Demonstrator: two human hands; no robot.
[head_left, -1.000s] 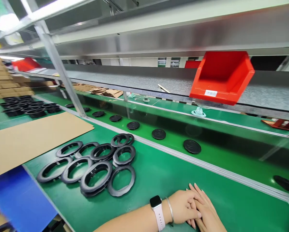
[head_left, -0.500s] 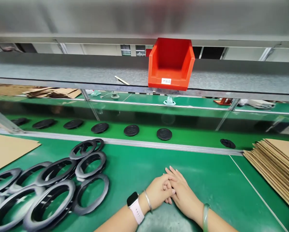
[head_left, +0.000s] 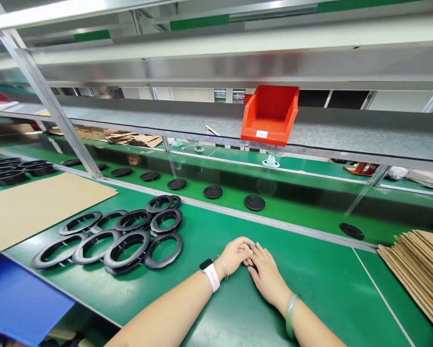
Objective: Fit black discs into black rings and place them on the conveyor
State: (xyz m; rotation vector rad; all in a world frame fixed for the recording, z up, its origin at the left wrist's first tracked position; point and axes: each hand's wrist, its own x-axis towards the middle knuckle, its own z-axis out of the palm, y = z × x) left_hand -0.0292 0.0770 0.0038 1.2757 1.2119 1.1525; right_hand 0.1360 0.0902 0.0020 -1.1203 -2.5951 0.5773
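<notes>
My left hand (head_left: 235,256) rests over the green tabletop, its fingers curled loosely and pressed against the fingertips of my other hand. A watch (head_left: 209,272) with a pale band and thin metal bangles circle that wrist. My right hand (head_left: 269,272) lies palm down with fingers stretched forward, and a green bangle (head_left: 290,315) sits on its wrist. Neither hand shows an object in it. Left of the hands is a cluster of black plastic rings (head_left: 163,250), some overlapping. Beyond an aluminium rail, black discs (head_left: 254,203) lie spaced along a green belt (head_left: 296,216).
A red bin (head_left: 262,132) with a label sits on the grey shelf (head_left: 166,115). Stacked cardboard sheets (head_left: 415,274) stand at right. A large cardboard sheet (head_left: 46,202) and more black rings (head_left: 12,176) lie at left. A metal post (head_left: 53,103) rises there, above a blue sheet (head_left: 21,294).
The view has swung left and takes in more of the bench. My hands, clasped over each other before, have slid apart so that mainly the fingers touch.
</notes>
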